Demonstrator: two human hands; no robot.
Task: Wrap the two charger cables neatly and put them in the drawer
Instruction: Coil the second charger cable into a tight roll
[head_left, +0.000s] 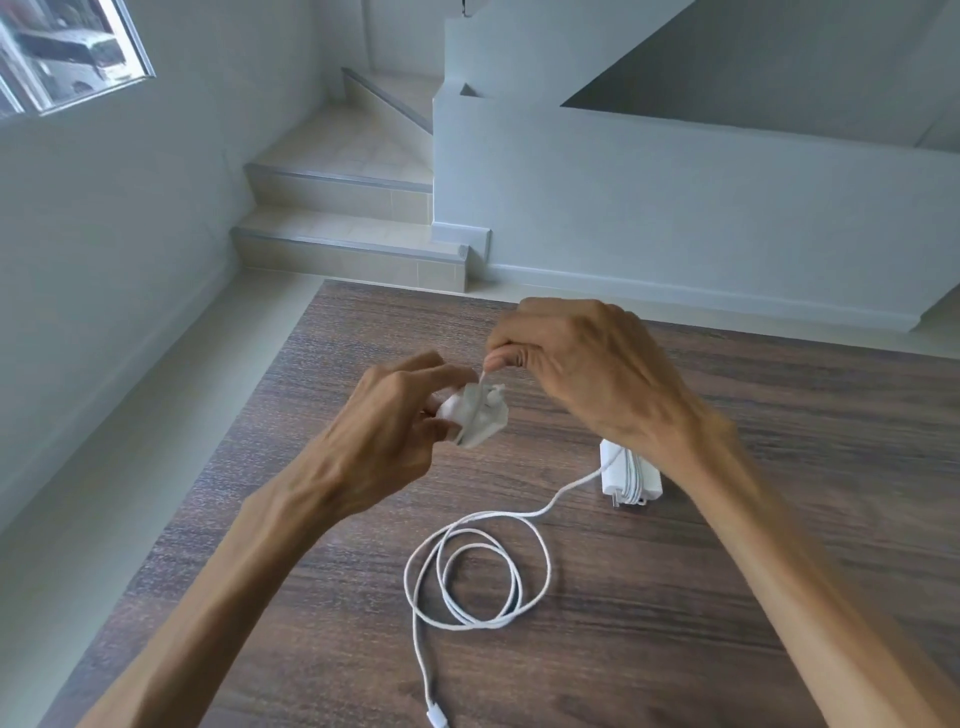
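Landmark: the wooden table (727, 597), dark brown with a visible grain; all places below are given from it.

Left hand: the left hand (384, 431) is raised above the middle of the table, and its fingers are curled around a small white charger (475, 418) that already has cable wound on it.

Right hand: the right hand (576, 364) is also above the table, a little farther from the person than the left one. Its thumb and fingers pinch a thin white cable end (485, 375) that goes down to the small charger.

Small charger: it is held in the air and does not touch the table. It looks blurred, so its exact shape is hard to tell.

Second charger: a white power brick (631, 475) lies on the table under the right forearm, with some cable turns wound around its body.

Loose cable: the white cable (478, 577) from the brick lies on the table in a few loose loops nearer to the person, and its plug end reaches the near edge of the view.

Writing: no brand or label can be read on either charger.

Beyond the table: tiled stairs (343, 208) and a pale wall.
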